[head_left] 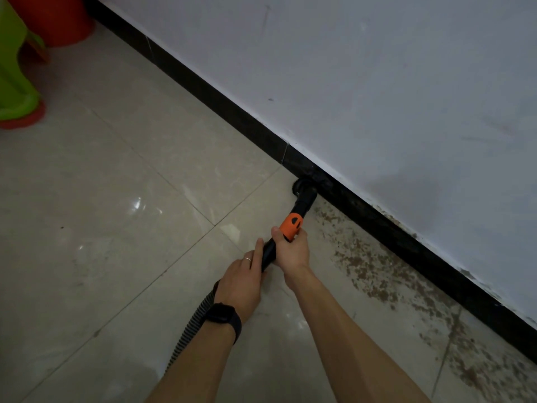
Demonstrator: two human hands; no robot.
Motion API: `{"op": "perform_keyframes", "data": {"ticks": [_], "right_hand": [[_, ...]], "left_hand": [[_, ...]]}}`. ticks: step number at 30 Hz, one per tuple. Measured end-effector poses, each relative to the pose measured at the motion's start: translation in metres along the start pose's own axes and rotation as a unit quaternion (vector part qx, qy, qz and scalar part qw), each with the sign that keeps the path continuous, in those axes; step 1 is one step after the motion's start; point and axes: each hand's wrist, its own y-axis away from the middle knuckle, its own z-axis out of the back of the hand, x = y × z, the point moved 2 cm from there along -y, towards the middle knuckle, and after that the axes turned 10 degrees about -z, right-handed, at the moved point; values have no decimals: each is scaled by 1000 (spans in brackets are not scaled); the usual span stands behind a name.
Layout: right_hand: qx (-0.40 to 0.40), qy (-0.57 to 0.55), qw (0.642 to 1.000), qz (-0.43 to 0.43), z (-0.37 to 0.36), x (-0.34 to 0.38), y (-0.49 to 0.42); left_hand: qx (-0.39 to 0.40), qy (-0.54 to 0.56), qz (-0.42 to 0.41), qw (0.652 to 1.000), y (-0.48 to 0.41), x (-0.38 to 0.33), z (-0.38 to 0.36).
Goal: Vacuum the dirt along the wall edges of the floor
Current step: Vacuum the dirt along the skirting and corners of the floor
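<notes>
R hand point(292, 251) wraps wand point(268, 253) below orange collar point(292, 225), L hand point(241, 282) grips further back | brush nozzle point(303, 189) at baseboard point(377, 219) | likely stiff, light; hose point(191, 324) floppy, so you hold nr collar

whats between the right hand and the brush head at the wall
In the head view, the orange collar and a short stretch of the black tube run from the right hand to the brush head. Brown dirt lies beside them.

The brush head point(303, 189) touches the skirting point(220, 97); dirt point(377, 266) lies right.
</notes>
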Motion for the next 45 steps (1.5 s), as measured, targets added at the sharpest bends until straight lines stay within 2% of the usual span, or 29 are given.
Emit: {"op": "perform_keyframes", "data": {"ticks": [5,9,14,18,25,29,34,38,45], "right_hand": [[15,23,1000,4,-17,16,-3],[33,24,999,-13,-21,23,-2],[14,14,999,-27,-12,3,9],[15,-55,996,-66,2,-26,29],[81,-204,964,-147,36,-49,59],[100,-187,966,-145,41,-59,79],[78,-165,973,-142,25,-97,106],[4,-107,988,-109,20,-129,111],[-31,-127,986,-104,44,-138,102]], "left_hand": [[-47,21,-8,999,-3,10,0],[-50,25,0,998,-6,9,6],[-7,-9,-17,1000,3,-6,11],[44,-23,-49,998,19,-12,15],[119,-73,-115,984,53,-9,18],[144,-77,-110,980,71,-13,25],[208,-125,-100,965,92,-3,24],[245,-150,-119,950,102,-6,10],[217,-176,-176,944,93,-28,-5]]}}
